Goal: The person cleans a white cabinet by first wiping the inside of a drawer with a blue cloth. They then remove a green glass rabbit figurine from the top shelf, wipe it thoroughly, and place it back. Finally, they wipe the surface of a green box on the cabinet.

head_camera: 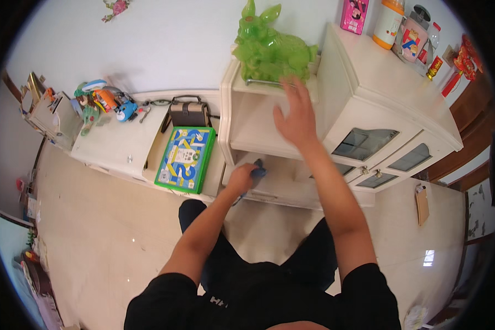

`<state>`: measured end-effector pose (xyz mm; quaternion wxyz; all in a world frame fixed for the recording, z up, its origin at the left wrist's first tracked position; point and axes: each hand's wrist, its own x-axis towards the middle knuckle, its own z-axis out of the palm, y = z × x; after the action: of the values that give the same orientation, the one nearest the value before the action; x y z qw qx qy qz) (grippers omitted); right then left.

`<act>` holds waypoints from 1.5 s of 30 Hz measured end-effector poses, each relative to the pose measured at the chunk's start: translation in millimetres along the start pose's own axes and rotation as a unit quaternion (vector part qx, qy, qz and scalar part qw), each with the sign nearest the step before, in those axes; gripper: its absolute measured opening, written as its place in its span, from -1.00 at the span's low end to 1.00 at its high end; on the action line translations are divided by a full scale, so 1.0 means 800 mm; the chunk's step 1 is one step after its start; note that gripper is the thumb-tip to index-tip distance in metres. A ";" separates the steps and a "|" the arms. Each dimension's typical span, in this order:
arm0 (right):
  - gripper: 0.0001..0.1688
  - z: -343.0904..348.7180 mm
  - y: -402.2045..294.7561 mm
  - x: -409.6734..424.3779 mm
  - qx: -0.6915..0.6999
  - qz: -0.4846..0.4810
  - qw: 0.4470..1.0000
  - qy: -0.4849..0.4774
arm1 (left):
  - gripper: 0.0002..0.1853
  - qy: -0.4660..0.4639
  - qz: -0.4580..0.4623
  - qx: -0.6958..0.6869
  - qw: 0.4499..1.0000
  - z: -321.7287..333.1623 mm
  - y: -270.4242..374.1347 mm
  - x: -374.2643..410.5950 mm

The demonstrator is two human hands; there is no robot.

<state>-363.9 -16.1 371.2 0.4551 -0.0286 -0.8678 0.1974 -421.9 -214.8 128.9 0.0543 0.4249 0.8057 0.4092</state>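
Observation:
Low over the bottom shelf (pixel 286 175) of a cream cabinet, my left hand (pixel 241 179) is closed around a blue cloth (pixel 258 170). Part of the cloth hangs below my wrist. My right hand (pixel 295 117) is raised before the upper shelves, fingers apart and nothing in them. Its fingertips overlap the end of a small metal rail (pixel 268 82) at the top shelf's front edge; contact cannot be told. Behind that rail stands a glossy green animal figurine (pixel 272 49) with upright ears.
Left of the shelves lie a green-edged boxed game (pixel 185 159) and a brown-and-beige handbag (pixel 188 113). Toys (pixel 107 101) crowd the low cabinet further left. A glass-doored cabinet (pixel 396 123) rises at right, bearing an orange-and-white bottle (pixel 387 24) and a pink box (pixel 354 15).

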 end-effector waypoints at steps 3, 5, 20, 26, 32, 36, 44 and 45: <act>-0.09 0.019 0.047 0.136 -0.199 -0.022 0.978 0.060 | -0.60 -0.030 -0.045 -0.085 0.995 0.019 -0.007 -0.046; -0.08 0.027 0.055 0.195 -0.310 0.050 0.949 -0.013 | -0.60 -0.094 -0.055 -0.054 0.993 0.036 -0.016 -0.094; 0.07 0.019 0.038 0.237 -0.412 -0.029 0.897 -0.159 | -0.67 -0.404 -0.041 0.073 0.911 0.055 -0.014 -0.160; -0.27 -0.059 -0.117 0.232 -0.390 -0.084 0.914 -0.067 | -0.60 -0.367 -0.021 0.023 0.930 0.044 0.014 -0.155; -0.01 -0.097 -0.168 0.120 -0.183 0.061 0.973 -0.130 | -0.69 -0.126 -0.061 -0.256 0.956 0.012 0.015 -0.153; -0.03 -0.102 -0.178 -0.041 0.000 0.139 0.974 -0.180 | -0.74 0.037 -0.229 -0.566 0.791 -0.039 0.019 -0.185; -0.11 -0.147 -0.180 -0.337 0.235 0.295 0.920 -0.103 | -0.52 0.118 -0.119 -0.799 0.577 -0.112 0.083 -0.289; -0.12 -0.153 -0.182 -0.363 0.256 0.299 0.916 -0.081 | -0.49 0.124 -0.088 -0.807 0.571 -0.119 0.110 -0.303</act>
<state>-77.4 -177.8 260.6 0.2946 -0.1533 -0.7723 0.5416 -253.5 -423.3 190.3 0.3097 0.0772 0.1743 0.9315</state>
